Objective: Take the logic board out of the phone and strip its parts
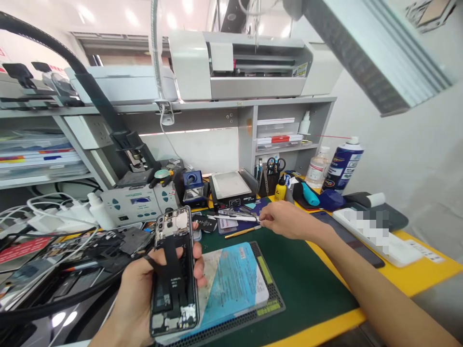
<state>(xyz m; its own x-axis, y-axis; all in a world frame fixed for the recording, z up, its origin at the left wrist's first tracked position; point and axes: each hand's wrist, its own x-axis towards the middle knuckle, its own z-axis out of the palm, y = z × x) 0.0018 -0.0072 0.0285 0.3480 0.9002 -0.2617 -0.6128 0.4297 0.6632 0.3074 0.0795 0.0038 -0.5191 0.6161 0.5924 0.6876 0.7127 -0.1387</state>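
My left hand (139,294) grips an opened smartphone (173,270) upright, its back cover off, circuit boards and a black flex cable showing. My thumb lies across the phone's right edge. My right hand (285,219) reaches over the green mat (311,284) toward the back of the bench. Its fingers are pinched on the end of a thin silver tool (235,217), likely tweezers, lying among small parts. Below the phone a blue and white pad (235,284) rests on a black perforated tray.
A soldering station (139,205), a small blue unit (192,185) and a heating plate (231,188) line the back. A tool cup with scissors (275,173), a spray can (343,164), a bottle (317,168) and a keyboard (376,233) sit right. Cables and phone parts (72,250) crowd the left.
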